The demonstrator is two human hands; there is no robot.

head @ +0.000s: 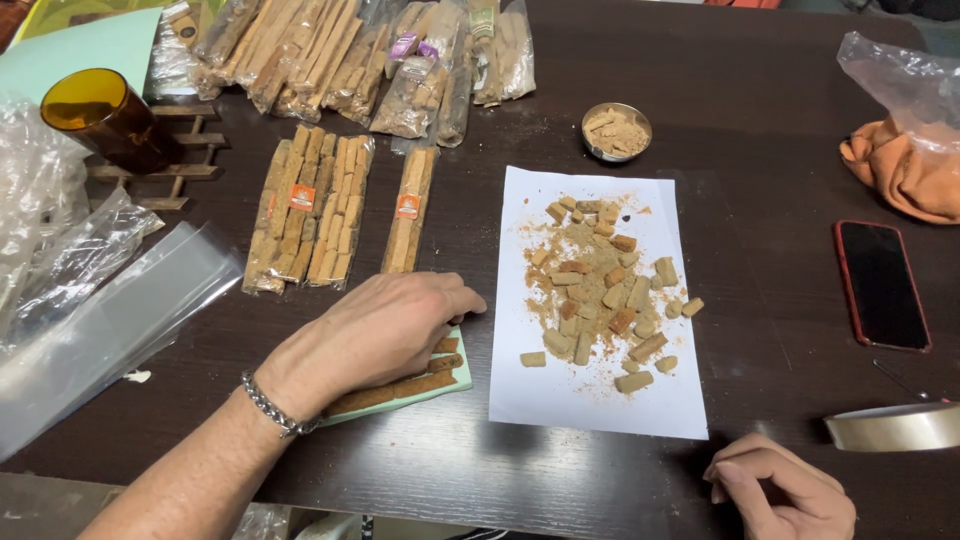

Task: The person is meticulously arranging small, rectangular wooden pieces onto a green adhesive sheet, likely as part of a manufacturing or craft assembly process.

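Observation:
My left hand (375, 330) lies palm down, fingers curled, on a pale green card (452, 383) that carries brown stick pieces (400, 390); a metal chain bracelet circles that wrist. My right hand (785, 490) rests near the table's front edge at the lower right, fingers curled in, holding nothing that I can see. Between the hands lies a white paper sheet (560, 400) covered with short tan and brown broken pieces (600, 290) and crumbs. Just beyond my left hand lie clear packets of brown sticks (310, 215) with orange labels.
More stick packets (350, 60) are piled at the back. A small metal bowl (616, 131) of crumbs stands behind the paper. An amber glass (105, 115), clear plastic bags (100, 310), a red-cased phone (880, 285), a tape roll (895, 428) and an orange cloth in plastic (905, 170) surround the area.

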